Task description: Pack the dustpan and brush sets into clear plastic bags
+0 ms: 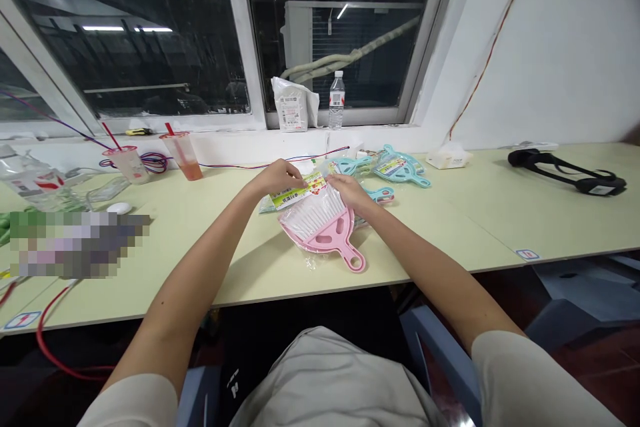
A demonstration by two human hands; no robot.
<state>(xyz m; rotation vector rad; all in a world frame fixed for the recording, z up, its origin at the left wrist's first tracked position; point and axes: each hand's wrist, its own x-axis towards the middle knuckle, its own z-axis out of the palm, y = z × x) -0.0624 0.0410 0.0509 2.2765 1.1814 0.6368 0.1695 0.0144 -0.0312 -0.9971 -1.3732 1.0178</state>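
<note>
In front of me is a pink dustpan and brush set (336, 235) in a clear plastic bag, its white bristles toward the window and its looped handle toward me. A yellow-green printed card (293, 196) tops the bag. My left hand (281, 177) has its fingers closed at the card's upper edge. On the right end of the same card, my right hand (349, 189) grips with thumb and fingers. Just beyond lie turquoise dustpan and brush sets (400, 167), some in clear wrapping and partly hidden by my right hand.
Two drink cups with red straws (186, 155) stand at the back left, beside coiled wires (154, 162). A water bottle (337, 100) and a white package (293, 105) sit on the sill. Rightward are a tissue pack (449, 156) and a black strapped device (565, 173).
</note>
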